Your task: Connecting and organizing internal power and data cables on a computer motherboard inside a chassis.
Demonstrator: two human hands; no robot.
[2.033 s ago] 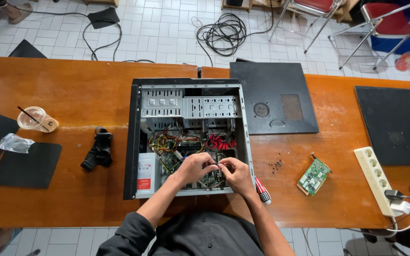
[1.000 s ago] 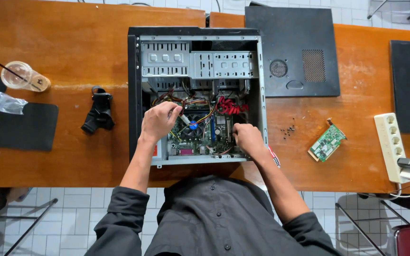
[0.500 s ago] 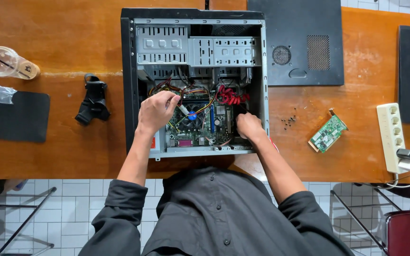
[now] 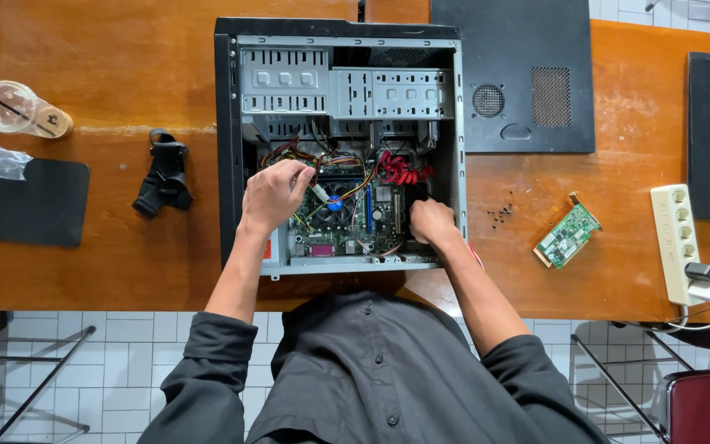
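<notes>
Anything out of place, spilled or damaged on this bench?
Mostly orderly. Small dark screws lie loose on the wooden table, unboxed, right of the open computer case. A bare green circuit card lies askew beside them. No spill or damage shows.

Open computer case: black desktop tower lying on side on wooden table, side panel off, interior facing up. Grey metal drive bays at far end. Green motherboard at near end, blue-centred cooler. Tangled multicoloured cables across middle; red cable bundle at right.
</notes>
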